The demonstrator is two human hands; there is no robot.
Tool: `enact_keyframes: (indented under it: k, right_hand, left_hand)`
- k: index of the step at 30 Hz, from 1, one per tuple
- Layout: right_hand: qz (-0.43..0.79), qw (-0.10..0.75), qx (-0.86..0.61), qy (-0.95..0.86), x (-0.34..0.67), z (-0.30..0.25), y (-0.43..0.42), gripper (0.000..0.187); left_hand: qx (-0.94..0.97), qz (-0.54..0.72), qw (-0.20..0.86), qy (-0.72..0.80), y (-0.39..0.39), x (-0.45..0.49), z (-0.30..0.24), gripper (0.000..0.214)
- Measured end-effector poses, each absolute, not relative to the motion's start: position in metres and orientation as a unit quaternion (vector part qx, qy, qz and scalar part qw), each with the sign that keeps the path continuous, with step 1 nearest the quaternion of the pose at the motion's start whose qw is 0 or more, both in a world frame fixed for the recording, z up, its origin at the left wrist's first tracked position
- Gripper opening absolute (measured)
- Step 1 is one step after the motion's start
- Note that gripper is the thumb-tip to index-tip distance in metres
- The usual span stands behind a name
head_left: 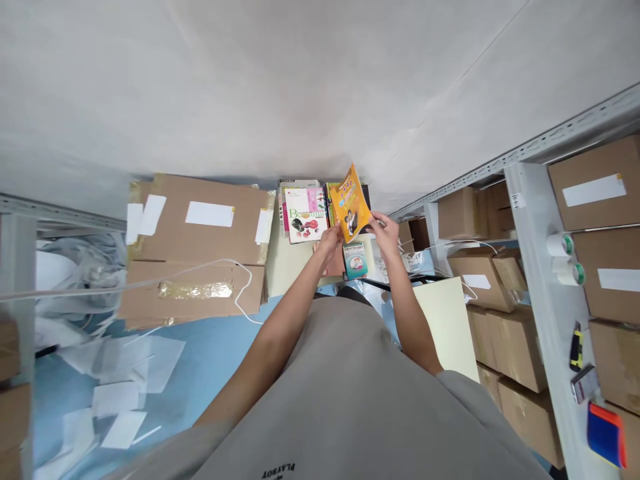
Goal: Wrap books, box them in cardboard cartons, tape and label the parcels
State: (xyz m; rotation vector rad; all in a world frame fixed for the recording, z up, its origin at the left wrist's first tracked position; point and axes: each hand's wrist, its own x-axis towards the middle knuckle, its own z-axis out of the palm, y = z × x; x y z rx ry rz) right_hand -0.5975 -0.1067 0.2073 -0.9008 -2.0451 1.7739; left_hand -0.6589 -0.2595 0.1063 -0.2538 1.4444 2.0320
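Between my two hands an orange book (351,205) is held tilted above the table. My left hand (330,241) is closed on its lower left edge, and my right hand (385,232) grips its lower right corner. Under and behind it lies a stack of books, mostly covered. To the left sits another stack with a white and pink book (306,213) on top. Nearer to me, a small teal book (355,261) lies beside a reddish-brown book (334,262), which my left hand partly hides.
Flattened cardboard (200,233) with white labels lies left of the books, and a white cord (245,287) crosses it. Shelves with cardboard boxes (510,340) stand on the right. A yellow cutter (577,347) hangs on the shelf post. Paper sheets (120,400) litter the blue floor.
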Motion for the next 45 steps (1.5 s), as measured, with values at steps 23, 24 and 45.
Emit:
enact_keyframes:
  k: [23, 24, 45]
  right_hand:
    - [0.611, 0.181, -0.518, -0.57, -0.29, 0.268, -0.137, 0.059]
    - [0.613, 0.192, -0.525, -0.559, -0.276, 0.271, -0.137, 0.06]
    - [0.6, 0.558, -0.468, -0.332, -0.008, 0.292, -0.003, 0.066]
  left_hand:
    - [0.111, 0.693, 0.569, 0.427, -0.203, -0.521, 0.166, 0.058]
    - [0.134, 0.689, 0.573, 0.423, -0.194, -0.51, 0.171, 0.058]
    - [0.235, 0.559, 0.674, 0.422, -0.003, -0.226, 0.249, 0.072]
